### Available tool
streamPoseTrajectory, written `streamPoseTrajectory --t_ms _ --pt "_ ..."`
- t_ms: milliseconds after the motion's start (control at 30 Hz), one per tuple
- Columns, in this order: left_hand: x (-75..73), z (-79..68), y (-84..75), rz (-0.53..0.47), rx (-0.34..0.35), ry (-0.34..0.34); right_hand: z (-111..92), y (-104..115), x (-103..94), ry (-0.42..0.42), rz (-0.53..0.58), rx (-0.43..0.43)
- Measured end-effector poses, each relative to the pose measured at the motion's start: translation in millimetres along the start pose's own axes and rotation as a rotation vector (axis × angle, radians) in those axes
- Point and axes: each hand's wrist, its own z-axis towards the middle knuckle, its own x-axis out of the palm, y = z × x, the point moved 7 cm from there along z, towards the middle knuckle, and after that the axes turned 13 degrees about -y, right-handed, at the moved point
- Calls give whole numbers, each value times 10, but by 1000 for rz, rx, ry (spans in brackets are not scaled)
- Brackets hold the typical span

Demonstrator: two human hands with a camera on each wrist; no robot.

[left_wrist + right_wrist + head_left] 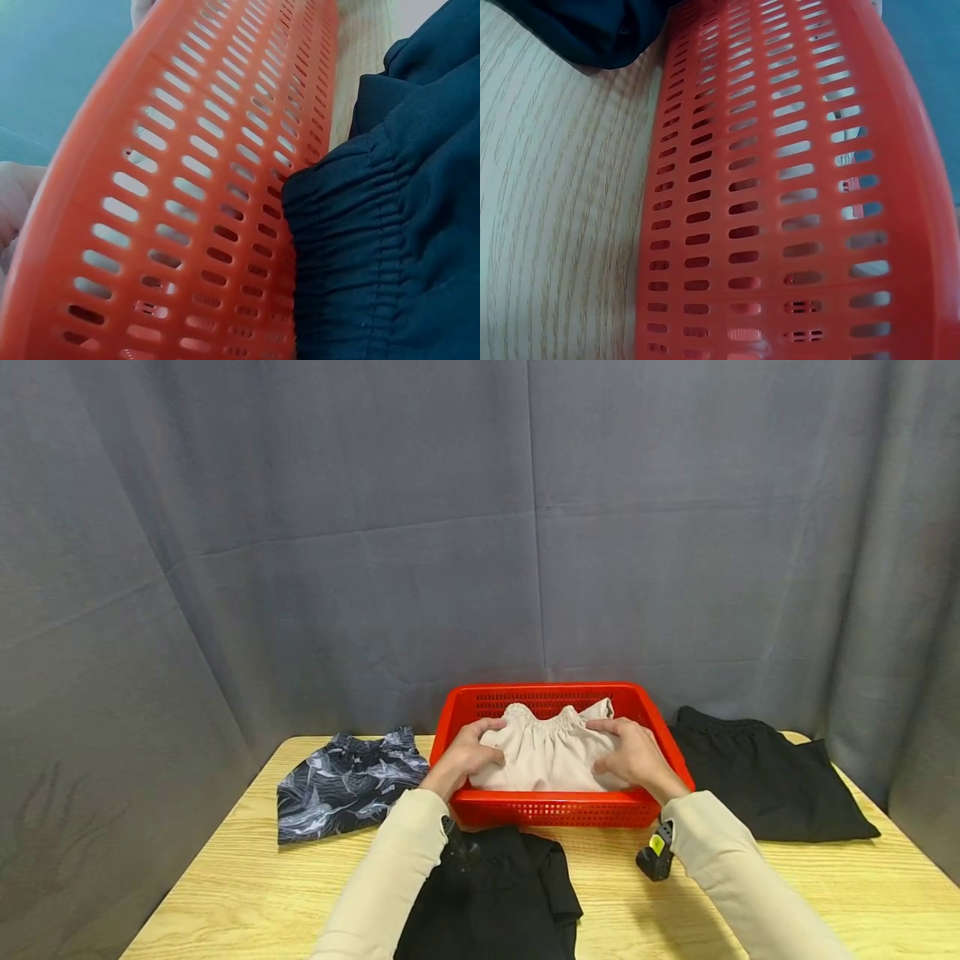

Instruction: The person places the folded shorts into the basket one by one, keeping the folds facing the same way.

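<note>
A cream pair of shorts (pixel 551 752) with a gathered elastic waistband lies in a red plastic basket (pixel 555 810), waistband toward the back. My left hand (pixel 468 753) reaches over the basket's left side and rests on the shorts, thumb and forefinger spread apart. From the other side my right hand (pixel 636 753) touches their right part, its thumb and forefinger also apart. The remaining fingers of both hands are largely hidden. In the left wrist view, the slotted basket wall (pixel 202 172) covers most of the hand. The right wrist view shows the same slotted wall (pixel 765 187).
Black shorts (pixel 495 893) lie in front of the basket, partly under my left forearm. Dark patterned shorts (pixel 348 785) lie to the left, and another black pair (pixel 765 777) to the right. A grey curtain (pixel 420 543) stands behind the wooden table (pixel 247 893).
</note>
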Motion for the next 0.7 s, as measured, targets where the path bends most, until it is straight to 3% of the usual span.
streamPoseTrajectory --t_ms 500,700 --pt "152 92 123 78 -22 60 11 -18 104 63 -49 15" --pt "195 97 138 110 -63 61 11 -35 147 132 -76 9"
